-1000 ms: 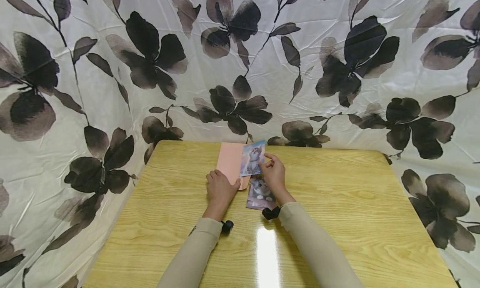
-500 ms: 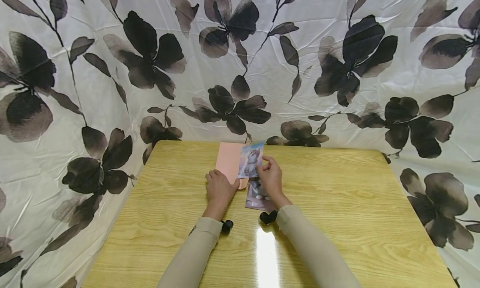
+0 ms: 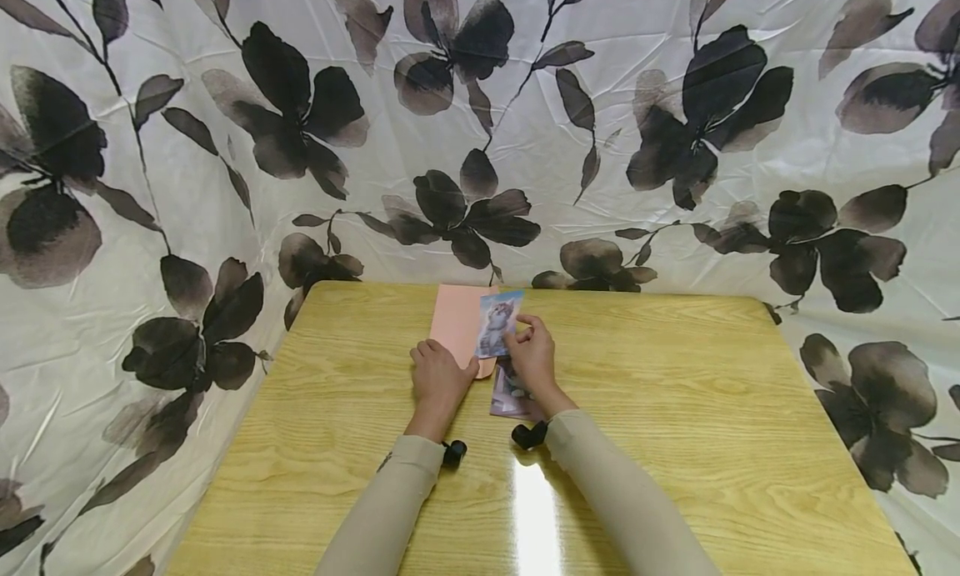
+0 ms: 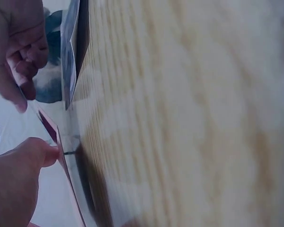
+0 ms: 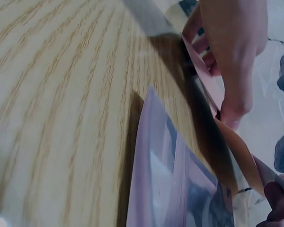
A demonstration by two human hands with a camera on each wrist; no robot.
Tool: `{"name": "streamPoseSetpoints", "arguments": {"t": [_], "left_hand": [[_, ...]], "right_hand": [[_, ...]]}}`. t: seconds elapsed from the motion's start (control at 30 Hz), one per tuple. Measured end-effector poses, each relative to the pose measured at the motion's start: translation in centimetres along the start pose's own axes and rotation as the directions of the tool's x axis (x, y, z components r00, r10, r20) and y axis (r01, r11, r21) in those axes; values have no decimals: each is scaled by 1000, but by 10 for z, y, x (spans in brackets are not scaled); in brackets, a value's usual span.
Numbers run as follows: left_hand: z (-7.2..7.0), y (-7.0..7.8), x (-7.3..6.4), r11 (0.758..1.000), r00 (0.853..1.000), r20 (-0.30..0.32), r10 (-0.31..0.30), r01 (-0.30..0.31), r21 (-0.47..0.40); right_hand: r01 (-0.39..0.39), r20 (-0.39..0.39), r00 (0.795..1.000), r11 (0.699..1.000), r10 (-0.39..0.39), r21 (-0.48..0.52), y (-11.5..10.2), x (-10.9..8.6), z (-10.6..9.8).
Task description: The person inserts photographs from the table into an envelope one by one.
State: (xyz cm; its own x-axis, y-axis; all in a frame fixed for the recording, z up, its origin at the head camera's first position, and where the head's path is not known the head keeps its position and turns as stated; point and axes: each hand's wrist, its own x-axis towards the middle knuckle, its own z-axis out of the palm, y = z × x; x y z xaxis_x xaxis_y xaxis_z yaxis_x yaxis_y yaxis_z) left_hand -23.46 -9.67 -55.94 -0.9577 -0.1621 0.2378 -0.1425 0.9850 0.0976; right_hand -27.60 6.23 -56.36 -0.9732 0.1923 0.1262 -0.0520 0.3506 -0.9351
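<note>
1. Right hand (image 3: 534, 359) pinches the kitten card (image 3: 493, 322) by its right edge, thumb against fingers, the picture facing up and toward the near side.
2. Seen from the head, the kitten card overlaps the right part of the pink envelope (image 3: 452, 313); whether the two touch, I cannot tell.
3. Left hand (image 3: 442, 384) grips the near part of the pink envelope, fingers bent at its left edge, thumb at its near right, beside the rounded flap (image 3: 486, 371).
4. On the near side of the kitten card is a second card (image 3: 507, 399), mauve, partly hidden by the right hand.
5. All these are at the far middle of the wood-grain table (image 3: 675, 434), with a bright glare (image 3: 535, 509) nearer.
6. Beige sleeves (image 3: 390, 493) cover both forearms.
7. Beyond the far edge hangs white cloth (image 3: 570, 159) printed with dark flowers.
</note>
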Motion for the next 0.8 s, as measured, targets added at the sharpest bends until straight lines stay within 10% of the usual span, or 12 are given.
{"name": "streamPoseSetpoints", "arguments": {"t": [0.8], "left_hand": [[-1,-1,0,997,1000,19,-23,24,-76]], "right_hand": [[7,145,989,998,3,-69,-9,6,2]]}}
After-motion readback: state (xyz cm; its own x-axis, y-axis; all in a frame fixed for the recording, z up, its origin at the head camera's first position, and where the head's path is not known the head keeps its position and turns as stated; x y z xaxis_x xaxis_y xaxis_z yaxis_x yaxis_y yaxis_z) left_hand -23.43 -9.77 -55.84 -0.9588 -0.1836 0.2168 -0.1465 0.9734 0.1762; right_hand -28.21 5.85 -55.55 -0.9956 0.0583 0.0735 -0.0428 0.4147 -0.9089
